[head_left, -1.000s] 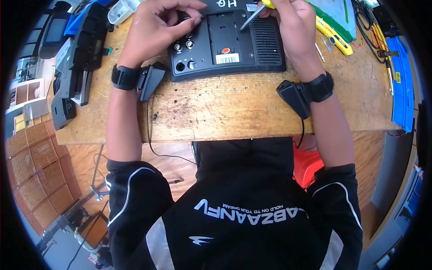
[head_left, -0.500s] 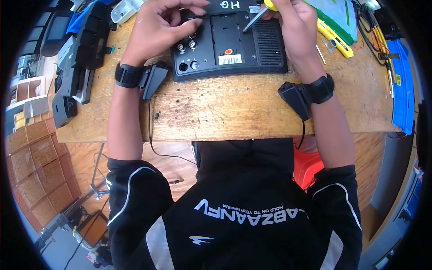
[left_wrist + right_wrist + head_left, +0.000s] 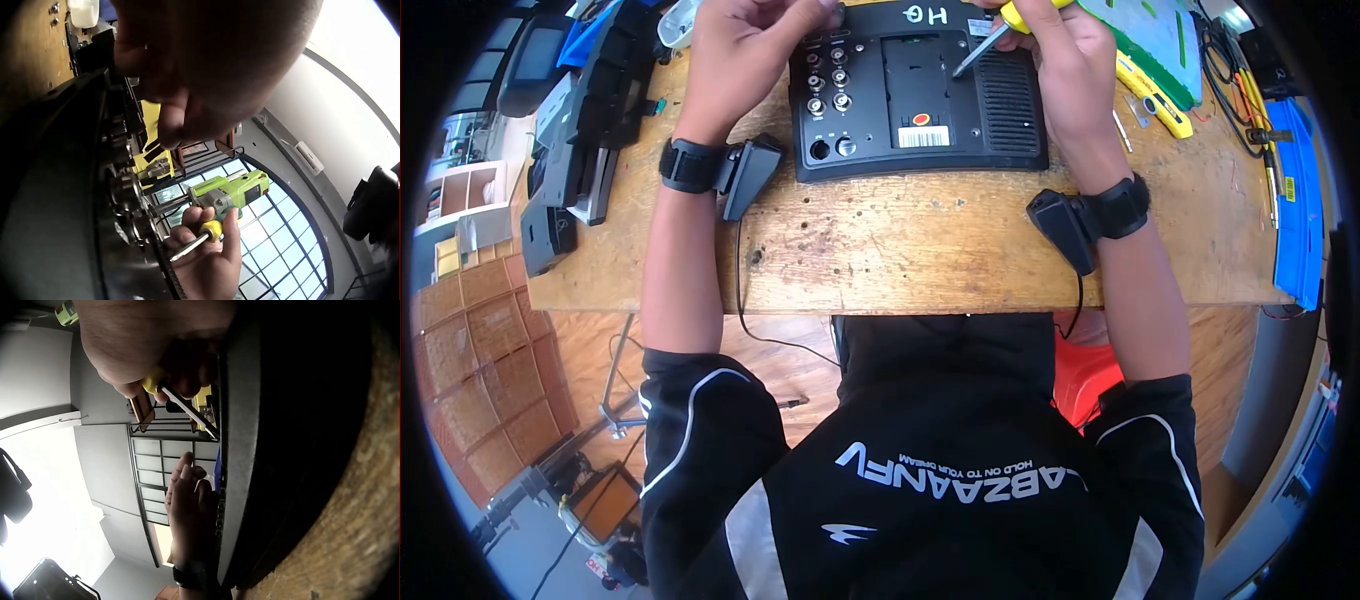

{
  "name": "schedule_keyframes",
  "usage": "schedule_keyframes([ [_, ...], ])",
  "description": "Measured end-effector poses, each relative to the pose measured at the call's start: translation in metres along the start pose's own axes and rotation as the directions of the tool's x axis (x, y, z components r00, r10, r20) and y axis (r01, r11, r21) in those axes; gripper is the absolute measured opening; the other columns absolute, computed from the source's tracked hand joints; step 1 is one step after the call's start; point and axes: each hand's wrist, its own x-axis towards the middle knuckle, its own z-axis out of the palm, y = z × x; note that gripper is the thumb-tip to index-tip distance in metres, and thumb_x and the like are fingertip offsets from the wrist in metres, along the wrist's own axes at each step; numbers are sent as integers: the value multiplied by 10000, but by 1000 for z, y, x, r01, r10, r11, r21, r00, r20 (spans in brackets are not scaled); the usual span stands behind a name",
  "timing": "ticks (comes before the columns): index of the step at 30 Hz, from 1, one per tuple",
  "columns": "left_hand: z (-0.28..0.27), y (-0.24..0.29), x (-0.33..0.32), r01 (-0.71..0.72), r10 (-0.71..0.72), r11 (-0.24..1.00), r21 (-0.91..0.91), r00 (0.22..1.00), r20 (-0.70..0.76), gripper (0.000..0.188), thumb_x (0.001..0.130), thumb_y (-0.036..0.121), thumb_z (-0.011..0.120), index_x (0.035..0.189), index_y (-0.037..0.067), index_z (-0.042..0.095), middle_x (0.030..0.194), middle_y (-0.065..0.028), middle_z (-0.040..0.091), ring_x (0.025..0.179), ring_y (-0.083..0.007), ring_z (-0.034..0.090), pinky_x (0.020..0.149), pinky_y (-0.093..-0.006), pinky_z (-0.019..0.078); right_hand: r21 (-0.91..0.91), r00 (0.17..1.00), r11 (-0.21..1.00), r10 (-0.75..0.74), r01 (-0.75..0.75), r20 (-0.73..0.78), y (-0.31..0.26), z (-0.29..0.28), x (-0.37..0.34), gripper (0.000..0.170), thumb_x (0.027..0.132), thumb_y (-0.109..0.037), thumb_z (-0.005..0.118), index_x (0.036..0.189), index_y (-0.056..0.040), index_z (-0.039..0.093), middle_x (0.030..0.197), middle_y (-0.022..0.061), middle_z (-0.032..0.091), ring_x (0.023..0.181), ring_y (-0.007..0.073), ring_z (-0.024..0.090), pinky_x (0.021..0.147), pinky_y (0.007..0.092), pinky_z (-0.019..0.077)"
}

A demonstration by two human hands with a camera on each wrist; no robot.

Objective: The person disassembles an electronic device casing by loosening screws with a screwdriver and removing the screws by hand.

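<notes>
The black device (image 3: 918, 95) lies on the tabletop (image 3: 900, 240), at 12 o'clock in the head view. At its 1 o'clock edge, the right hand (image 3: 1078, 75) grips the yellow-handled screwdriver (image 3: 992, 42), tip at the recess's right side. The left hand (image 3: 740, 65) is at the device's 10 o'clock corner, near metal connectors (image 3: 839, 78), fingers bent; whether it grasps anything I cannot tell. A yellow knife (image 3: 1157, 97) lies at 3 o'clock.

Pretty clearly some kind of electronics or repair workshop: scuffed wooden bench (image 3: 870, 250) with little holes in it, yellow box cutter (image 3: 1155, 95) and loose cables (image 3: 1222, 65) over on the right, plus a green power tool (image 3: 234, 190) near a big gridded window (image 3: 281, 244).
</notes>
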Motion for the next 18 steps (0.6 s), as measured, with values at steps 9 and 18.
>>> schedule_keyframes([
  [9,-6,-12,-6,-243,165,848,470,965,202,170,854,191,858,949,55,819,578,87,434,549,-15,383,507,-241,295,-60,999,997,51,-49,20,-9,1,-2,308,1059,-234,581,981,27,726,856,14,687,715,58,570,653,209,449],
  [18,-6,-12,-6,-273,170,853,445,951,259,150,879,164,833,978,54,815,619,78,487,580,-19,409,535,-220,338,23,997,999,32,-34,75,-9,0,-6,308,1067,-218,582,927,31,696,830,12,672,704,46,570,628,202,443],
])
